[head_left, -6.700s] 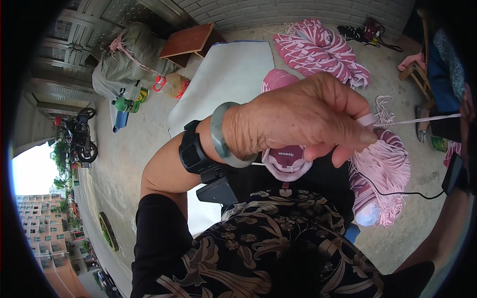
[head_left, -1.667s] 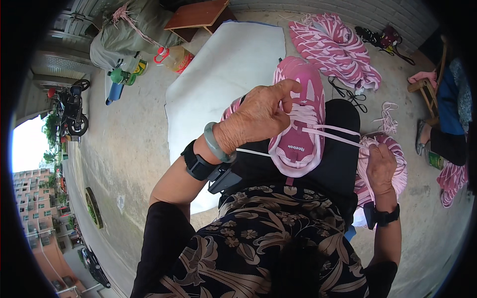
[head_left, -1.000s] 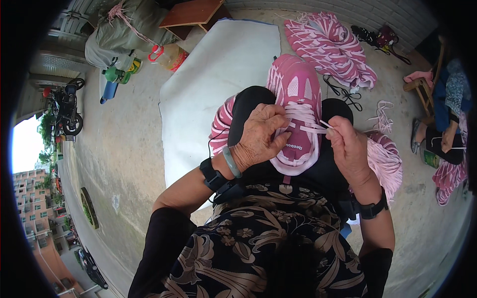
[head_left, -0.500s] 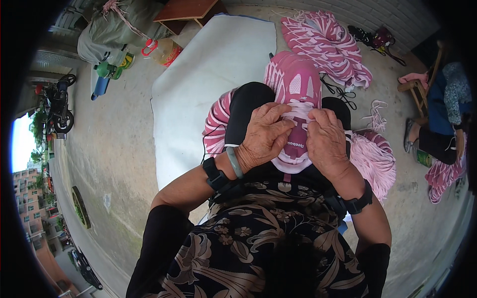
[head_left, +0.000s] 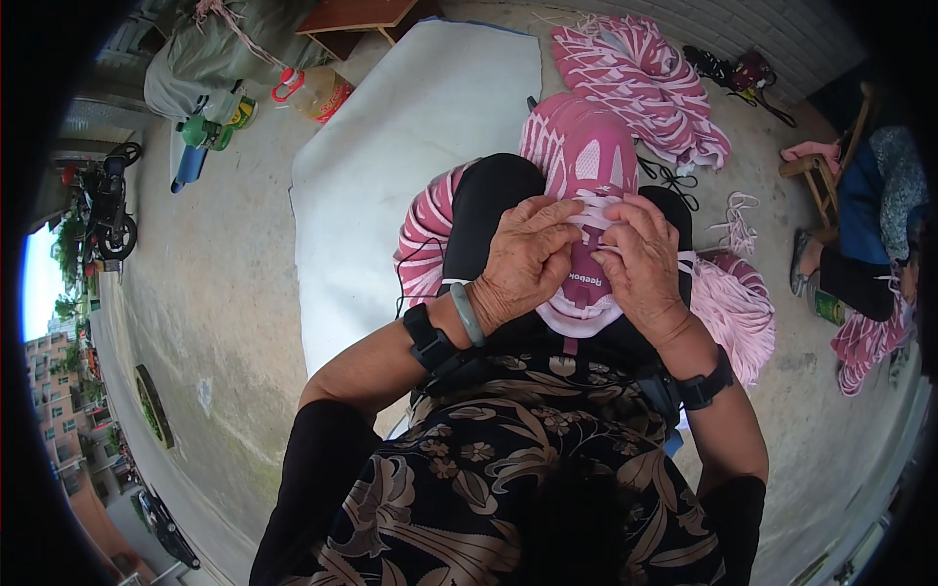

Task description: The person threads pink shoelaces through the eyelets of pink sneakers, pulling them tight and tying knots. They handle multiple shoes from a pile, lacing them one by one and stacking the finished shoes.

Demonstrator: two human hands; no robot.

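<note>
On my lap lies a pink sneaker upper (head_left: 588, 164), its padded collar toward me and its toe away. White lace (head_left: 594, 208) crosses its throat above the dark pink tongue (head_left: 584, 273). From the left, my left hand (head_left: 532, 256) pinches at the lace beside the eyelets, fingers bent. Opposite it, my right hand (head_left: 640, 262) is closed with curled fingertips on the lace at the other eyelet row. The fingertips nearly meet over the tongue and partly hide the lace ends. More pink uppers, stacked together, extend beyond this one.
Bundles of pink uppers lie beyond my knees (head_left: 635, 88), at my left thigh (head_left: 422, 239) and at my right (head_left: 733, 317). A white sheet (head_left: 391, 137) covers floor ahead. Bottles (head_left: 322, 95) stand far left. At right, a seated person (head_left: 894, 186) is beside another pink bundle (head_left: 865, 352).
My right fingers have curled and shifted inward over the tongue. My left hand stays at the lace, moved only slightly. The view has shifted a little.
</note>
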